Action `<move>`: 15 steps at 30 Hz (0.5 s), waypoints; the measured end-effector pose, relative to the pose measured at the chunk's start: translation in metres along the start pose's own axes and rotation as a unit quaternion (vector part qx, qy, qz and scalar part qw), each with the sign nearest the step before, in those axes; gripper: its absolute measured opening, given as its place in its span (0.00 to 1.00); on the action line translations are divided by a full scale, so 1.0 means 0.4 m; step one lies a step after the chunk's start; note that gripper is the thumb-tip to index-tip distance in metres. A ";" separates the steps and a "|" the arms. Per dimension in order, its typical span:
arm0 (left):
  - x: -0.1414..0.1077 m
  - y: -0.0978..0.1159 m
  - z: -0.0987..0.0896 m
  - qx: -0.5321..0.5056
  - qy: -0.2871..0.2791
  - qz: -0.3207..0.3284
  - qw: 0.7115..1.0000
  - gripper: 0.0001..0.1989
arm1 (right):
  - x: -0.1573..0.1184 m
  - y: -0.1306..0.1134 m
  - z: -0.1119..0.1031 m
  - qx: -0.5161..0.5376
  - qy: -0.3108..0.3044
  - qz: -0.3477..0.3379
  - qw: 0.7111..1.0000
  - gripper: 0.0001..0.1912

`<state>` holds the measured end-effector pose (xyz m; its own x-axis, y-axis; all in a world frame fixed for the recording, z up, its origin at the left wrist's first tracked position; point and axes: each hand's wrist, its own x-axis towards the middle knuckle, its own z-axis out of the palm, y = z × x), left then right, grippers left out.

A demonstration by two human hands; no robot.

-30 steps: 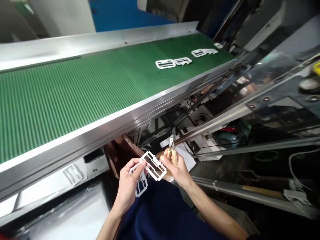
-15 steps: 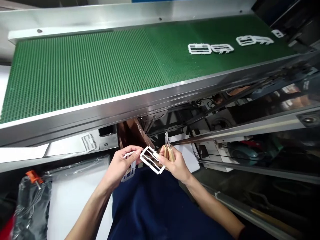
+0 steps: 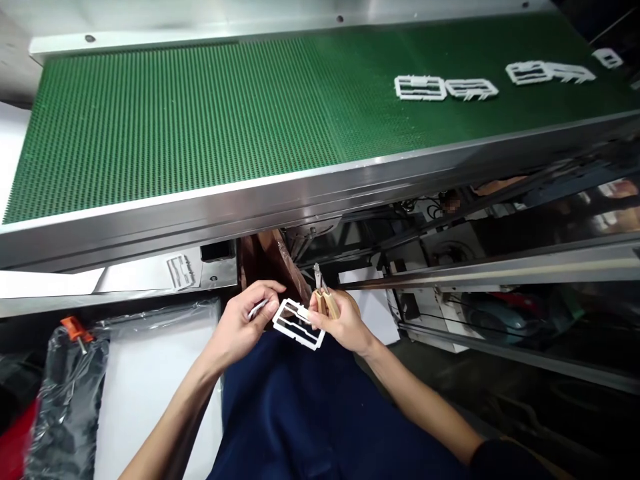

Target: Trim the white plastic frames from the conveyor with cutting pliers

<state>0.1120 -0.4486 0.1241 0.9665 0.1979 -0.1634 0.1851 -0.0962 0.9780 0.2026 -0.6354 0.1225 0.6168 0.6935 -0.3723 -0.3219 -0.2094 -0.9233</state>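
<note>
My left hand point(image 3: 250, 320) is closed on a white plastic part point(image 3: 259, 308), seen nearly edge-on and mostly hidden by the fingers. In my right hand point(image 3: 345, 323) are two things. Thumb and fingers pinch a white rectangular plastic frame point(image 3: 285, 330) with slotted openings, tilted in front of my lap. The same hand also keeps a pair of nippers point(image 3: 327, 303) with yellowish handles in the palm, jaws pointing up and away from me. Both hands are close together, just below the conveyor's near edge. The frame's left corner is close to my left fingertips; whether they touch, I cannot tell.
A green conveyor belt point(image 3: 200, 127) runs across the view, carrying several white frames point(image 3: 420, 88) at its right. Another frame point(image 3: 181, 272) lies on a white sheet at left. Below are a plastic-lined box point(image 3: 155, 387) and an orange-handled tool point(image 3: 75, 329). Metal rails point(image 3: 500, 267) stand at right.
The part in my left hand has turned from hanging flat-on to edge-on. My right hand has moved slightly left with the nippers and frame. The whole view has shifted a little.
</note>
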 end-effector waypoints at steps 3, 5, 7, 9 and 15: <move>-0.006 0.008 0.006 -0.018 -0.046 0.028 0.998 0.09 | 0.006 0.042 0.003 0.055 -0.044 0.026 0.997 0.15; -0.017 0.011 0.013 -0.028 -0.084 0.021 0.996 0.09 | 0.002 0.075 0.011 0.076 -0.064 0.037 0.994 0.16; -0.033 0.012 0.023 -0.020 -0.097 0.013 0.995 0.09 | -0.011 0.098 0.015 0.060 -0.090 0.045 0.993 0.15; -0.051 0.014 0.034 0.003 -0.104 0.003 0.995 0.09 | -0.027 0.097 0.009 -0.006 -0.117 0.043 0.992 0.13; -0.078 0.025 0.059 0.074 -0.108 -0.017 0.991 0.10 | -0.069 -0.038 -0.083 -0.403 -0.130 -0.039 0.905 0.16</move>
<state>0.0880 -0.4787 0.1360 0.9718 -0.0084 -0.2356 0.2268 -0.2391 0.9441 0.2143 -0.6741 0.1435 0.3919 0.8444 -0.3653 0.4074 -0.5153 -0.7540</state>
